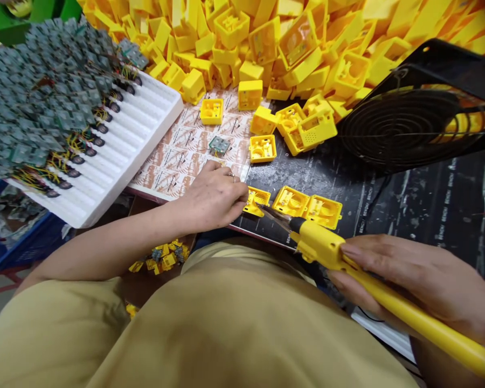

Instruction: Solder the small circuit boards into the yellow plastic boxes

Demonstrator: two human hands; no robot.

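My left hand (216, 196), a ring on one finger, is closed at the left edge of a small open yellow plastic case (258, 200) on the table's front edge. The fingers hide part of this case. In my right hand (420, 280) is a long yellow hand tool (321, 245) with a black nozzle. Its narrow tip, somewhat blurred, points at that case. Just right of the case lie two joined open yellow case halves (307, 207). A small circuit board (219, 145) lies beyond my left hand, and another open case (262, 148) stands to its right.
A large heap of yellow cases (262, 43) fills the back. On the left, a white foam tray (117, 156) carries many grey circuit modules (44, 91) with wires and black round parts. A black fan (412, 118) stands at right. Below left are a blue crate (28, 237) and more yellow pieces (165, 258).
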